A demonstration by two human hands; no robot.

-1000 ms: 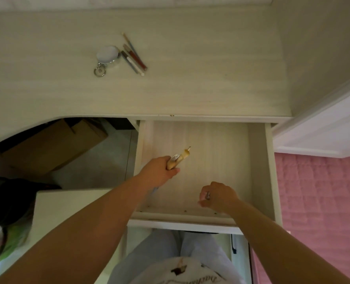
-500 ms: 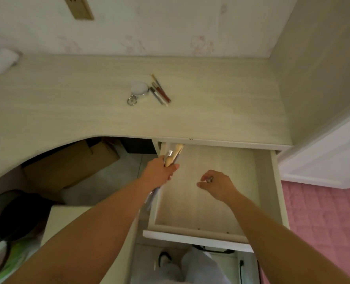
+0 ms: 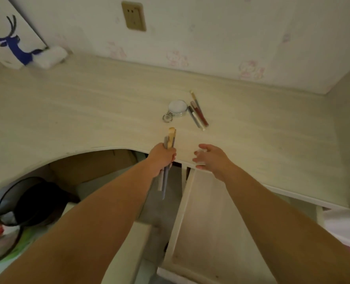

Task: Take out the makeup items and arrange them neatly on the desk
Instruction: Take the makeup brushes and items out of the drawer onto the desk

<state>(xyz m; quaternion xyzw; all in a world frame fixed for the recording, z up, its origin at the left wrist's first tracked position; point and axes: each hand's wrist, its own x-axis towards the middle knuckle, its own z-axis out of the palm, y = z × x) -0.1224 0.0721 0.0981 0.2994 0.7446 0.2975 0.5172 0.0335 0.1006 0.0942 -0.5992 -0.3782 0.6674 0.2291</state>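
Note:
My left hand (image 3: 162,158) grips a bundle of makeup brushes (image 3: 171,138), a tan one and grey ones, over the desk's front edge; their handles stick out below my fist. My right hand (image 3: 210,157) hovers beside it with fingers curled around something small and pale that I cannot make out. On the pale wooden desk (image 3: 88,111) lie a round silver compact with a key ring (image 3: 177,107) and several makeup pencils (image 3: 197,112) side by side. The open drawer (image 3: 207,222) below shows a bare bottom.
A white bag with a blue deer (image 3: 10,35) and a white roll (image 3: 51,57) stand at the desk's back left. A wall socket (image 3: 133,16) is above. A dark mesh bin (image 3: 24,203) and a cardboard box (image 3: 92,167) sit under the desk.
Both hands have risen out of the drawer to the desk's front edge. My left hand carried the brushes up with it. My view tilted up toward the wall.

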